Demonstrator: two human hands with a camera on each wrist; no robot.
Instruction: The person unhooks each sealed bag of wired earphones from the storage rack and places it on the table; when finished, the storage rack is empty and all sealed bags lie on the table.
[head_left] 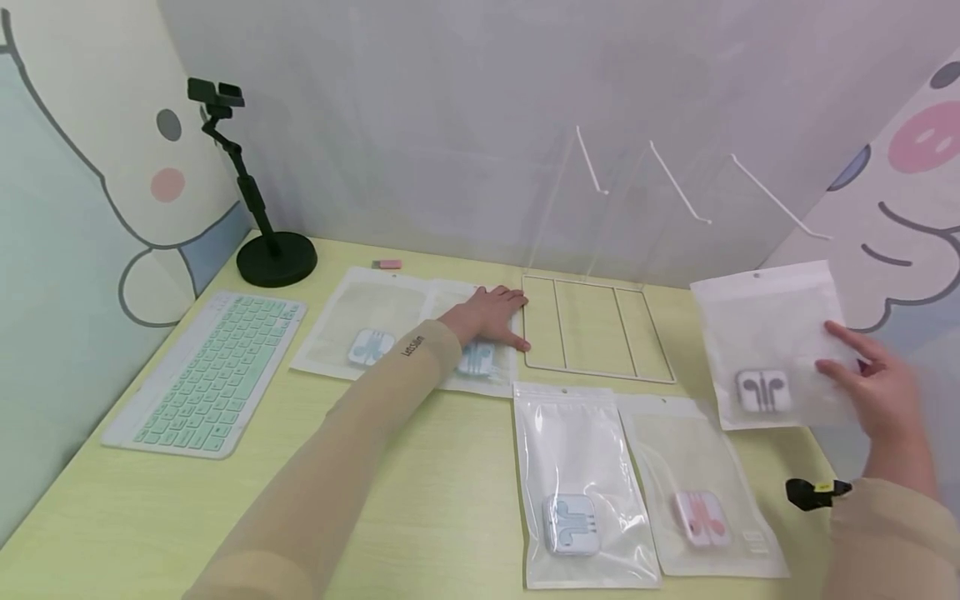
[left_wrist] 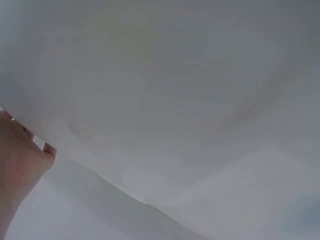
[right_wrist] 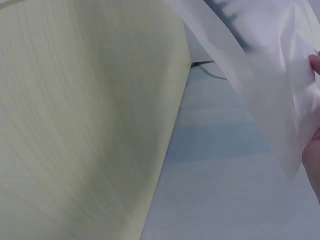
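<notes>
My left hand lies with fingers spread on a clear-fronted zip bag holding a blue earphone set. Its fingertips reach the left side of a white wire rack. A pale sheet fills most of the left wrist view, the hand at its left edge. Off the table at the right, my right hand pinches the right edge of another zip bag. Grey earphones in a square case show through it. In the right wrist view this bag hangs past the table edge.
Two more bags lie in front, with blue earphones and pink earphones. Another bag lies left of my left hand. The rack's white hooks stick out above. Left are a keyboard, black stand and pink stick.
</notes>
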